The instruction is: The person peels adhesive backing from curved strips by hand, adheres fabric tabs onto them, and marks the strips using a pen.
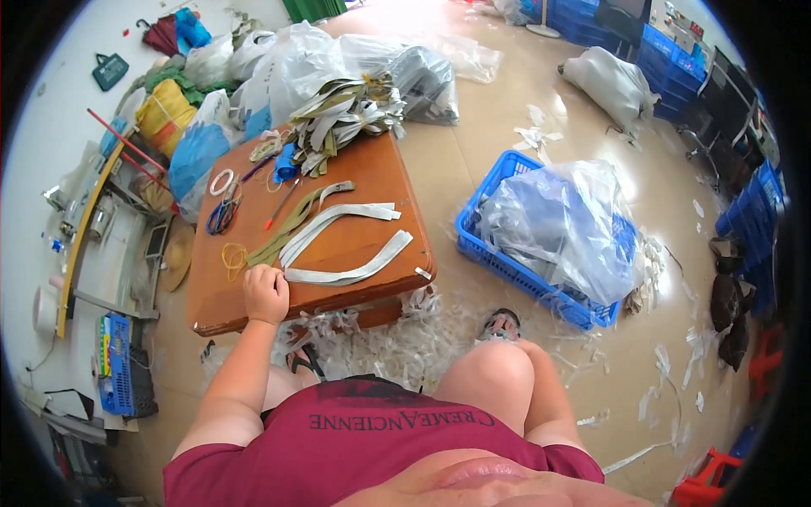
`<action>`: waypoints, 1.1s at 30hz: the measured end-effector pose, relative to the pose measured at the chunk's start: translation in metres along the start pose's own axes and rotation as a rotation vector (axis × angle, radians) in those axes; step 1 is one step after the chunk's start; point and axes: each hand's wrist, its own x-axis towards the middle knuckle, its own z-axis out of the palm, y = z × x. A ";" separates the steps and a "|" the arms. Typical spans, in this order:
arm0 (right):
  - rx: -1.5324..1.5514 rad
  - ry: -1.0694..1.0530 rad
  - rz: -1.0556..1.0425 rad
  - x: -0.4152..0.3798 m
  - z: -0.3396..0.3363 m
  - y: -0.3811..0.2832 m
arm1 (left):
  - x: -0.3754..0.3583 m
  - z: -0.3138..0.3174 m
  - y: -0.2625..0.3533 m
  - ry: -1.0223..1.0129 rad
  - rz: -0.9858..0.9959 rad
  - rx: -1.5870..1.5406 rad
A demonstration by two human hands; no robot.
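My left hand (266,293) rests closed on the near edge of the brown table (338,308), its fingers curled under. Just beyond it converge the ends of an olive fabric strip (291,226), a white strip (329,221) and a light grey strip (359,269); whether the fingers grip them is hidden. A yellow rubber band (234,260) lies left of the strips. Farther up are scissors (221,213), a white ring (222,182) and a red-tipped pen (283,203). My right arm (553,397) hangs beside my knee, with the hand out of sight.
A heap of olive and white strips (346,114) covers the table's far end. Stuffed plastic bags (291,63) are piled behind. Right of the table stands a blue basket (524,283) holding clear plastic. Scraps (372,342) litter the floor near my feet. Blue crates (667,72) stand far right.
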 end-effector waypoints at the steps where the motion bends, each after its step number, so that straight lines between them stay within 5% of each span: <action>1: 0.008 -0.005 0.001 -0.001 0.002 0.002 | -0.001 0.000 -0.001 0.000 0.006 -0.002; 33: 0.420 -0.017 0.225 0.010 -0.007 0.004 | -0.001 0.003 -0.004 -0.018 0.025 0.009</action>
